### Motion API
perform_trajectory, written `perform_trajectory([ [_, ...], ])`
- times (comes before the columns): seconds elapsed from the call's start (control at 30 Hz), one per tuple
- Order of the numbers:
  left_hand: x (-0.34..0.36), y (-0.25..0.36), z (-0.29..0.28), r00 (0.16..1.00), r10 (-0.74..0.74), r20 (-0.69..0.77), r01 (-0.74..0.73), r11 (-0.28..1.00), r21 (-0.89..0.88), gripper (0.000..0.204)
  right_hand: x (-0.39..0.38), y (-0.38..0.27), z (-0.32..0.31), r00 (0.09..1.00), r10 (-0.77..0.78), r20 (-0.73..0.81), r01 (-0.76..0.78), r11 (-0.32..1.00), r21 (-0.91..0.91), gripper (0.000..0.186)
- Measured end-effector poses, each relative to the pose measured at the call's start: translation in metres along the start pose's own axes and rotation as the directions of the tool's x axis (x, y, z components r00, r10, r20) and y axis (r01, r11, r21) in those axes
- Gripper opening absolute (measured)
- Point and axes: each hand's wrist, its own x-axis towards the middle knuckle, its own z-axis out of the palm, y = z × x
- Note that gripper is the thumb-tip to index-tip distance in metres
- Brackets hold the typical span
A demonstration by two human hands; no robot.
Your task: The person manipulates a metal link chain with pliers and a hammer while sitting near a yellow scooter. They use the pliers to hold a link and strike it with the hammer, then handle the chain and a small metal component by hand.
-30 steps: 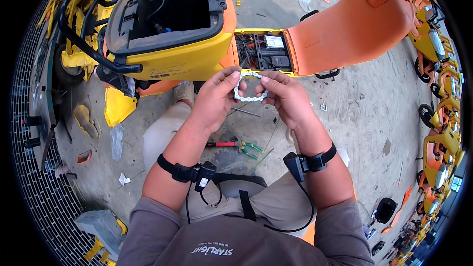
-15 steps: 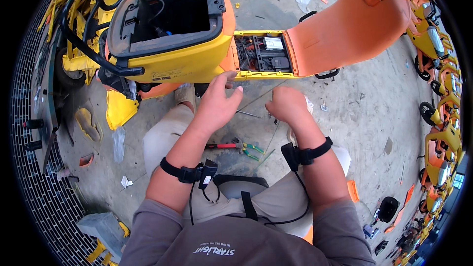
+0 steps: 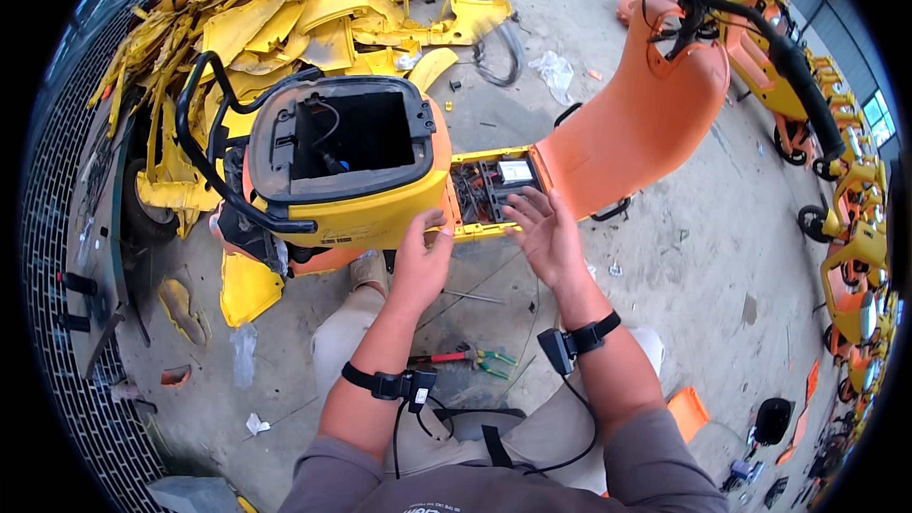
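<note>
A yellow and orange electric scooter (image 3: 361,214) stands across in front of me. Its seat bucket (image 3: 285,192) is uncovered, showing a dark hollow with a cable inside. Right of the bucket, a floor compartment (image 3: 494,192) is exposed, with wires, black parts and a silver box (image 3: 516,172). My left hand (image 3: 423,261) is at the scooter's near side below the bucket, fingers loosely curved, thumb apart, nothing visible in it; I cannot tell if it touches the panel. My right hand (image 3: 546,236) is open, fingers spread, in front of the compartment's near right corner.
Pliers with green handles (image 3: 494,363), a red-handled tool (image 3: 442,358) and a metal rod (image 3: 475,297) lie on the concrete between my legs. Yellow panels (image 3: 285,19) are heaped at the far left. More scooters (image 3: 850,256) line the right side. A handlebar (image 3: 798,76) juts in at upper right.
My right hand has gone from a closed fist to open and spread, nearer the compartment. My left hand stays beside the scooter's body. The view has tilted upward, showing more of the panel heap.
</note>
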Motion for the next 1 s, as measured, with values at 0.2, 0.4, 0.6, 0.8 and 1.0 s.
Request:
perform_trajectory([
  [0.2, -0.002, 0.008, 0.003, 0.999, 0.032, -0.043, -0.032, 0.999, -0.008, 0.034, 0.026, 0.028, 0.034, 0.981, 0.119, 0.155, -0.154, 0.960, 0.235, 0.064],
  [0.4, 0.001, 0.016, 0.005, 0.996, 0.060, -0.059, -0.053, 0.993, 0.108, 0.035, 0.054, 0.097, 0.033, 0.979, 0.172, -0.111, -0.161, 0.982, 0.101, 0.028],
  [0.6, 0.010, 0.008, -0.003, 0.987, -0.063, -0.145, 0.086, 0.984, 0.158, 0.030, 0.034, 0.064, 0.057, 0.991, 0.104, -0.082, -0.103, 0.994, 0.022, 0.028],
  [0.8, 0.004, 0.032, 0.002, 0.988, -0.152, 0.040, 0.157, 0.952, -0.264, 0.033, 0.005, 0.048, 0.048, 0.987, 0.058, 0.153, -0.017, 0.967, -0.255, 0.025],
  [1.0, 0.006, 0.010, 0.009, 0.998, -0.055, 0.044, 0.061, 0.985, -0.159, 0.032, -0.006, 0.040, 0.032, 0.991, -0.105, 0.085, 0.133, 0.874, -0.468, 0.020],
])
